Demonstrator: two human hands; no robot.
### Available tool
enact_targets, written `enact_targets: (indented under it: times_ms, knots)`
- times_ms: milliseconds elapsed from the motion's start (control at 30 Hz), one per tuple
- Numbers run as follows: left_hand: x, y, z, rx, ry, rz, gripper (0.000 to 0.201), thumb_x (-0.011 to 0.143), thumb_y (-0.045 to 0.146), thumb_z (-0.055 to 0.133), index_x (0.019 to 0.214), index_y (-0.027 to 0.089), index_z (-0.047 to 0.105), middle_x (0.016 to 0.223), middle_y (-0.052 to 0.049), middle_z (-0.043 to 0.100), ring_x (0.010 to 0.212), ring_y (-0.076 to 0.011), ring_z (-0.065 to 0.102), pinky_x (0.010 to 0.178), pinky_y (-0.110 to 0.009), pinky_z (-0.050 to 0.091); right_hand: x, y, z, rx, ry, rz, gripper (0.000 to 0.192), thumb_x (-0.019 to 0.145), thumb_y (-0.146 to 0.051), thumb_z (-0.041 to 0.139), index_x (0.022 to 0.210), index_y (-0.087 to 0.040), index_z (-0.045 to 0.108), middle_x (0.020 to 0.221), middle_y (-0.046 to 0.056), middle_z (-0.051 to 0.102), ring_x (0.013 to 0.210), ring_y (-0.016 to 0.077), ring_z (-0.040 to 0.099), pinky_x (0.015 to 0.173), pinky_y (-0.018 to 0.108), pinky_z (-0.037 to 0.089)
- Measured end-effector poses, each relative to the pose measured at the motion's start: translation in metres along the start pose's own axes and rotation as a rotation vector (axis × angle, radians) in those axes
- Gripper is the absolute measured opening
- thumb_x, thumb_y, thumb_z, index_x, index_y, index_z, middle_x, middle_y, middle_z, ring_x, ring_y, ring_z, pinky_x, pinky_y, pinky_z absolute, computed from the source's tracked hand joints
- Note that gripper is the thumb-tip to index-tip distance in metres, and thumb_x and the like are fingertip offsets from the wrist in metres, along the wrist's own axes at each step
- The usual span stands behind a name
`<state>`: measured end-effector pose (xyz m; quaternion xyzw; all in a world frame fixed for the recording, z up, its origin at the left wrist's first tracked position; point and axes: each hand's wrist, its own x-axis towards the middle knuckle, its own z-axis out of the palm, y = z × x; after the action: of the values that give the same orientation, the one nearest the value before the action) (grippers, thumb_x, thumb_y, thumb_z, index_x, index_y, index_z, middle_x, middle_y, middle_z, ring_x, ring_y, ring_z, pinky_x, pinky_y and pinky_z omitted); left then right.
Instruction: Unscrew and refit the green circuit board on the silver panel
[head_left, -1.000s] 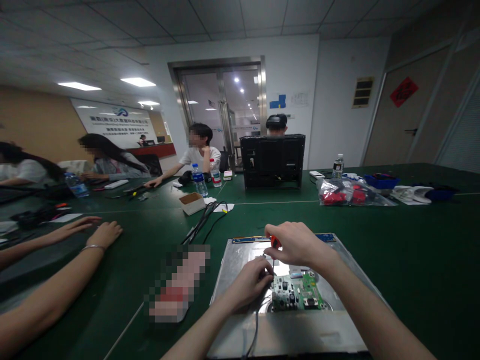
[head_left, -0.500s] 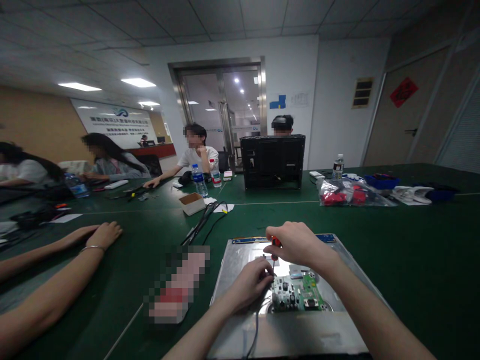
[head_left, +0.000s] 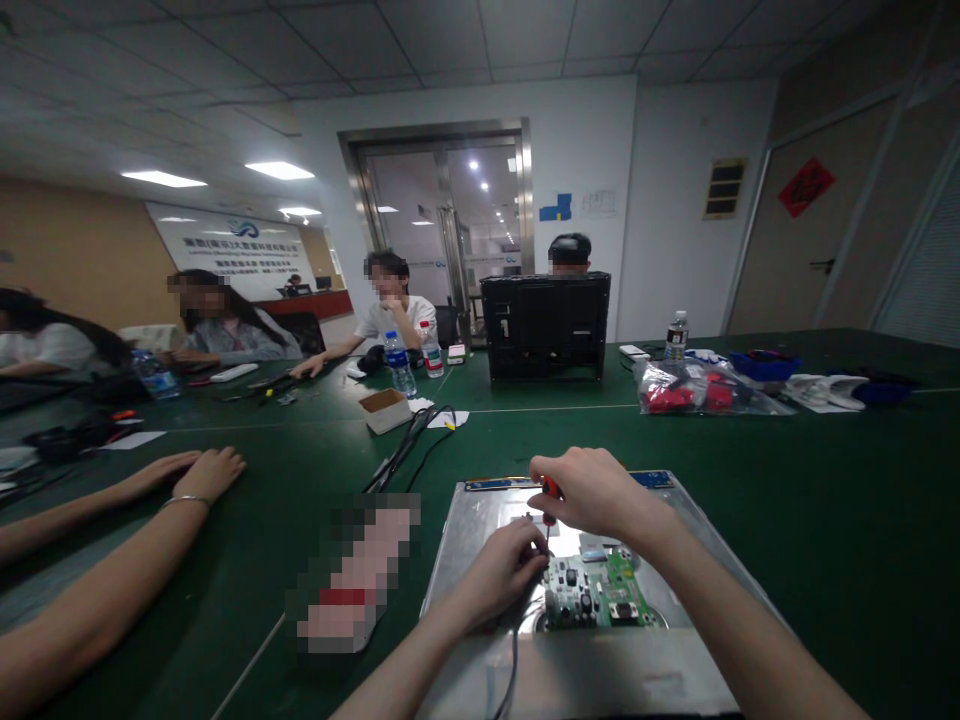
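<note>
the green table point(head_left: 787, 520) fills the lower half of the view and runs out of frame on both sides. at six o'clock lies a flat silver metal panel point(head_left: 480, 505), its near edge cut off by the bottom of the picture and much of its middle covered by the two forearms. at twelve o'clock from it, far across the table, a black monitor back point(head_left: 546, 325) stands upright and hides all but the top of the head of a person behind it. at two o'clock sits a clear bag with red parts point(head_left: 694, 388); its contents are too blurred to name. at nine o'clock a co-worker's hands point(head_left: 191, 472) rest flat on the table, the arms cut off at the left edge. at eight o'clock from the panel a pixelated patch covers something on the table, so it cannot be made out. a bundle of black cables point(head_left: 409, 440) trails from eleven o'clock toward the panel.

on the panel, just below the hands, sits a small green circuit board point(head_left: 596, 590), its upper left corner hidden by fingers. the right hand point(head_left: 592, 492) is closed around a red-handled screwdriver point(head_left: 550, 490); only a sliver of handle and a thin shaft show, and the tip is too small to see. the left hand point(head_left: 502, 570) is curled narrow at the board's left edge, fingertips pinched by the shaft; whether it grips anything cannot be told. a dark wire point(head_left: 513, 660) runs from under it toward six o'clock.
</note>
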<state>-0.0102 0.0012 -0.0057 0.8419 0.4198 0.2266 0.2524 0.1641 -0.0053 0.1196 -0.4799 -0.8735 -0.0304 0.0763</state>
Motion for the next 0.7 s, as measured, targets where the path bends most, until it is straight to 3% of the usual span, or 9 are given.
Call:
enact_targets:
  times_ms: [267, 500, 700]
  knots:
    - [0.0006, -0.0026, 0.0022, -0.04, 0.005, 0.022, 0.006, 0.08, 0.013, 0.053, 0.083, 0.017, 0.057, 0.091, -0.005, 0.062, 0.085, -0.0197, 0.053, 0.076, -0.027, 0.04, -0.0011, -0.0021, 0.0022, 0.043, 0.036, -0.045, 0.025, 0.076, -0.025, 0.054, 0.1, -0.022, 0.052, 0.084, 0.003, 0.069, 0.074, 0.0208, 0.064, 0.052, 0.028, 0.025]
    - [-0.001, -0.0013, 0.0021, -0.007, 0.009, -0.015, 0.003, 0.08, 0.015, 0.054, 0.081, 0.017, 0.056, 0.087, -0.003, 0.061, 0.082, -0.019, 0.052, 0.074, -0.028, 0.04, -0.0001, -0.0016, -0.0001, 0.002, 0.017, 0.0, 0.028, 0.084, -0.05, 0.051, 0.096, -0.024, 0.057, 0.082, 0.003, 0.069, 0.074, 0.0217, 0.064, 0.054, 0.026, 0.028]
    - [-0.0005, 0.0022, 0.0005, -0.008, 0.002, -0.005, 0.005, 0.079, 0.013, 0.056, 0.08, 0.017, 0.057, 0.085, -0.003, 0.061, 0.079, -0.018, 0.052, 0.072, -0.027, 0.039, -0.0016, -0.0032, -0.0016, 0.016, 0.01, -0.004, 0.013, 0.081, -0.029, 0.054, 0.093, -0.023, 0.054, 0.082, 0.002, 0.068, 0.074, 0.0198, 0.064, 0.052, 0.027, 0.026]
